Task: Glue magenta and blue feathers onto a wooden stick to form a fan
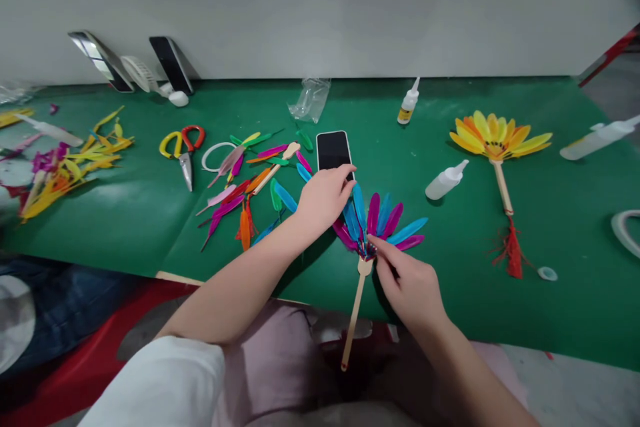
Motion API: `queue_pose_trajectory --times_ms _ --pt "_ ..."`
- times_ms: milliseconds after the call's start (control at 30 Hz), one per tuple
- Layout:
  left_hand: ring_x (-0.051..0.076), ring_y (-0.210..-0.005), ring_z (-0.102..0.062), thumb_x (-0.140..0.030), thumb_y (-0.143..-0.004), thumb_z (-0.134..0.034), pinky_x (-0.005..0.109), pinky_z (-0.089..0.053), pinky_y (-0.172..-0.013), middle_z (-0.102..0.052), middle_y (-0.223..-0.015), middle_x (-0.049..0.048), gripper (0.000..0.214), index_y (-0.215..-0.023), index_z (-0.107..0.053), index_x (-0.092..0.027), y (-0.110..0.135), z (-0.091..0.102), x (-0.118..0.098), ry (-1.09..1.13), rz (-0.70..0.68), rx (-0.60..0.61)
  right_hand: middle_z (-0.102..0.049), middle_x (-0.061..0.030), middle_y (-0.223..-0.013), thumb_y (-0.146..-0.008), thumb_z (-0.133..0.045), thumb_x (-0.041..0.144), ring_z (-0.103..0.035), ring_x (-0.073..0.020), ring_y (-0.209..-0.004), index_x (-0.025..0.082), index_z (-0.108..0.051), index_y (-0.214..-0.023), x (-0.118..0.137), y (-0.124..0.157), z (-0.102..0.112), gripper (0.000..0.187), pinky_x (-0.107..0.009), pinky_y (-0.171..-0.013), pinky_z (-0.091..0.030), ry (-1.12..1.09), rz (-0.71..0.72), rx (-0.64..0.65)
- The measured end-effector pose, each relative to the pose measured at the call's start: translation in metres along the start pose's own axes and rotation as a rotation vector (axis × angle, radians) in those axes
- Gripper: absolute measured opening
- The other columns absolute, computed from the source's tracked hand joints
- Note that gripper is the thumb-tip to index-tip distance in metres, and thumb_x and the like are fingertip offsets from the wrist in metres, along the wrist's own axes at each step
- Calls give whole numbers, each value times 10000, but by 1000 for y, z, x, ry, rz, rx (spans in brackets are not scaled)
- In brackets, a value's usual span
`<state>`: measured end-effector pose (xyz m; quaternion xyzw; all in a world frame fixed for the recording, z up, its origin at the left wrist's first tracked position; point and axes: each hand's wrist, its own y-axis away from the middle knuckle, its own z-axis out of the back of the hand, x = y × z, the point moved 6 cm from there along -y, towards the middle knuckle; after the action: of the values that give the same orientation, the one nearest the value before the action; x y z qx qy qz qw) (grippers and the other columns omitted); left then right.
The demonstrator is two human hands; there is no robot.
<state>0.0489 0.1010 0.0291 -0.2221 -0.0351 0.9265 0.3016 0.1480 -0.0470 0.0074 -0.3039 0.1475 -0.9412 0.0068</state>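
A feather fan (361,268) of blue and magenta feathers on a pale wooden handle lies at the table's front edge, the handle sticking out past it. My right hand (410,280) has thumb and forefinger pinched at the feather bases, just above the handle's rounded top. Exactly what lies between those fingertips is hard to see. Over the fan's upper left feathers reaches my left hand (325,197), forefinger and thumb apart beside the tip of an upright blue feather (359,207). Behind it, a phone (334,149) lies partly covered by the fingers.
Loose coloured feathers (230,203) and another wooden handle (270,170) lie left, beside scissors (184,153) and a white ring (216,157). Glue bottles (445,181) and a finished yellow feather fan (500,177) with red tassel (513,255) are right. A plastic bag (313,99) lies behind.
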Motion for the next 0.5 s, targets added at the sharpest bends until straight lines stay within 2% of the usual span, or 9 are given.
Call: queue_pose_trajectory --times_ms 67,133,300,400,500 --pt "168 -845 -533 -229 -863 -391 320 -414 -774 -608 -886 47 266 -1081 -530 -164 15 14 -8 -53 -43 -88 -695 11 -837 -812 -432 152 -622 -85 -621 209 -595 -1083 -1 3 5 322 -179 -585 -450 -7 -2 -37" --pt "164 -872 -515 -205 -867 -377 316 -410 -795 -599 -930 54 260 -1054 -553 -161 36 20 -16 -53 -97 -108 -694 -2 -836 -805 -432 138 -626 -91 -637 194 -608 -1064 -1 9 6 317 -179 -589 -448 19 27 -46" --pt "173 -900 -499 -184 -842 -427 322 -416 -787 -604 -968 65 240 -1012 -594 -162 92 7 -36 -46 -292 -35 -690 -16 -791 -807 -426 135 -623 -100 -626 182 -616 -1057 0 21 1 318 -186 -574 -431 118 96 -29" --pt "188 -946 -488 -184 -830 -447 339 -409 -801 -614 -991 65 239 -1017 -595 -157 106 -1 -41 -45 -363 -34 -681 -8 -739 -811 -428 143 -614 -99 -607 189 -630 -1031 1 22 -2 303 -191 -565 -413 160 109 -17" --pt "192 -985 -478 -177 -822 -458 341 -402 -812 -619 -1003 61 243 -1024 -591 -153 107 -5 -42 -38 -416 -33 -666 1 -698 -812 -435 151 -604 -97 -593 195 -640 -1012 2 21 -3 290 -197 -546 -389 181 114 -14"
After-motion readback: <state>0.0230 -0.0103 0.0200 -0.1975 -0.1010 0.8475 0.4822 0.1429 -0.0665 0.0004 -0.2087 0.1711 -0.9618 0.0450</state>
